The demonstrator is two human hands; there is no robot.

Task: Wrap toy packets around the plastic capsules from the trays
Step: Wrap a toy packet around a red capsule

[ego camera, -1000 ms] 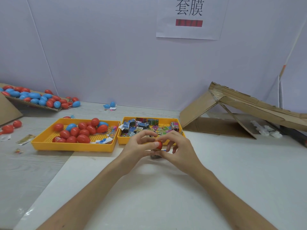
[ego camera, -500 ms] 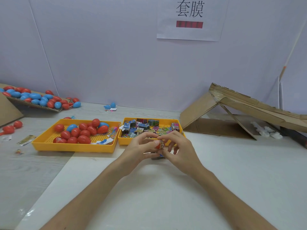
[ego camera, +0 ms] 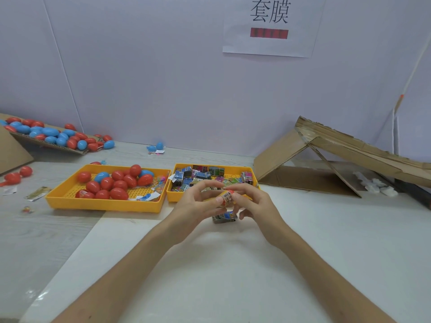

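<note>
Red plastic peeks out at the top of the capsule (ego camera: 231, 191), which I see held just above the table between both hands. A printed toy packet (ego camera: 226, 198) is wrapped round its middle, barcode side toward the camera. From my remote seat, the left hand (ego camera: 196, 203) pinches it from the left, thumb tip pressed on the packet and forefinger arched over the top. The right hand (ego camera: 255, 203) grips it from the right with curled fingers, the lower ones tucked underneath. Directly below the held capsule a second packet (ego camera: 225, 217) lies on the white table (ego camera: 233, 276), its top edge hidden behind the fingers. Just beyond the hands sits a yellow tray (ego camera: 184, 198) heaped with more packets (ego camera: 198, 174). Just beside it on the left is a second yellow tray (ego camera: 105, 206) holding loose red and blue capsules (ego camera: 119, 193). Farther left, a cardboard slope (ego camera: 14, 155) carries further capsules against the wall. Off to the right stands a folded cardboard ramp (ego camera: 326, 145). A paper sign (ego camera: 270, 24) hangs on the wall above.
</note>
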